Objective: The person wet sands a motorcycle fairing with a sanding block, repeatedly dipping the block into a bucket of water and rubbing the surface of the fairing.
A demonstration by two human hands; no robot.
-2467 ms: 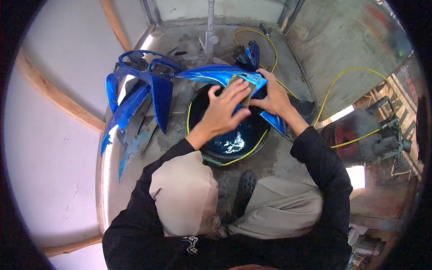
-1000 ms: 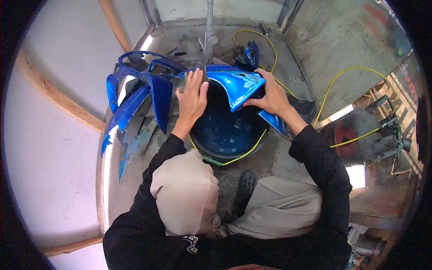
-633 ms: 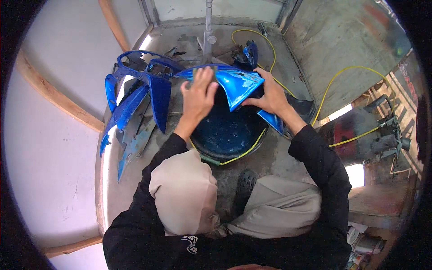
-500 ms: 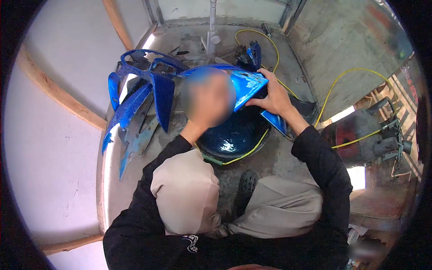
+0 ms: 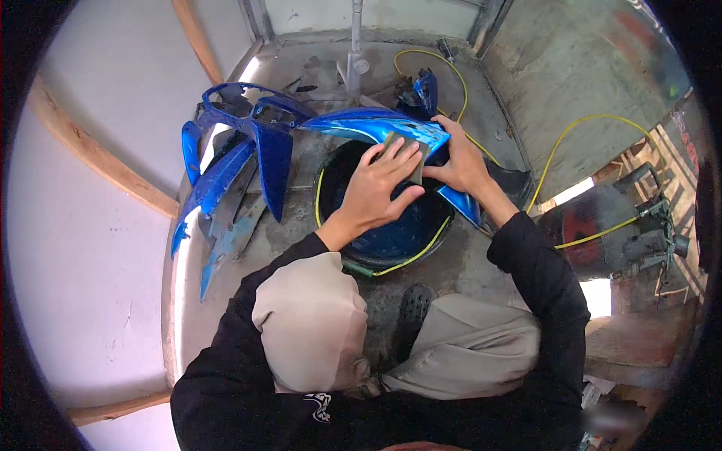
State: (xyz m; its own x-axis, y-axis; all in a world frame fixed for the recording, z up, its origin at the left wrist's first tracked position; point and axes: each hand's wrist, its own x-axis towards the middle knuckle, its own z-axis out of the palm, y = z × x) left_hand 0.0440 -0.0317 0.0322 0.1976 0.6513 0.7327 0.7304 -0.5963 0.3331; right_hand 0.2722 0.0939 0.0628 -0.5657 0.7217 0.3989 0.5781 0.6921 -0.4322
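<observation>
A long blue motorcycle fairing panel (image 5: 353, 120) lies across the far side of a round black basin (image 5: 319, 197) with yellow trim on its rim. Its right end shows worn, whitish scuffed patches. My left hand (image 5: 376, 183) rests fingers flat over a piece of olive-brown sandpaper (image 5: 417, 171), pressing it to the panel's face. Its thumb sticks out to the right. Around the panel's right tip my right hand (image 5: 462, 164) is closed, thumb on the near side and fingers on the far side. Dark liquid is in the basin. Below my right hand sits another blue piece (image 5: 459, 203).
A blue fairing with several prongs (image 5: 272, 158) stands at left, beside the white wall. A grey pole (image 5: 355, 64) rises behind the basin. Another blue part (image 5: 426, 92) lies farther back. A yellow hose (image 5: 560, 154) runs to a dark tank (image 5: 583, 233) at right.
My left hand has moved from the middle of the panel to the right and lower, uncovering more of it. The sandpaper now shows under its fingers. My right hand stays on the tip.
</observation>
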